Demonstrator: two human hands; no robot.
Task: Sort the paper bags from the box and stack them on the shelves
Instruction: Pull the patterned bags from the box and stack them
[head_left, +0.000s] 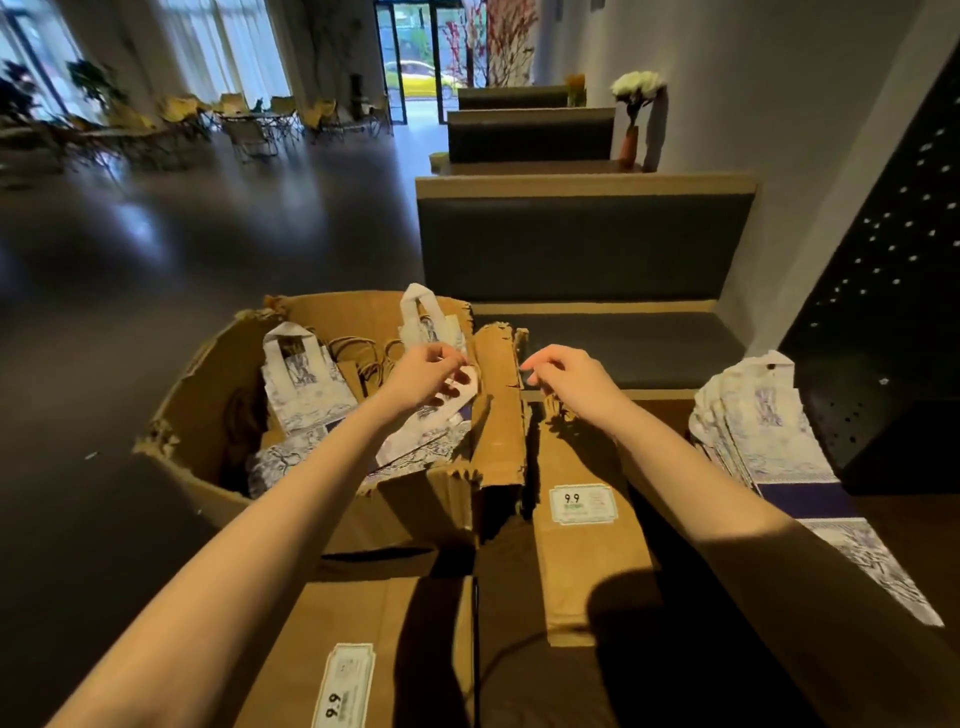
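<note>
Pinching a white bag (415, 441) handle in the torn box (322, 499), left hand (426, 376) fingers curled | right hand (566, 382) hovers beside the box flap, fingers loosely curled, holding nothing | brown bags (587, 545) and white stack (769, 457) on the counter (904, 519)

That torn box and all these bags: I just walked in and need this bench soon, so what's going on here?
A person is sorting paper bags out of the torn cardboard box. The left hand pinches the handle of a white patterned bag in the box, and the right hand hovers beside it, holding nothing. Brown bags and a stack of white patterned bags already lie flat nearby. More bags remain in the box.
</note>
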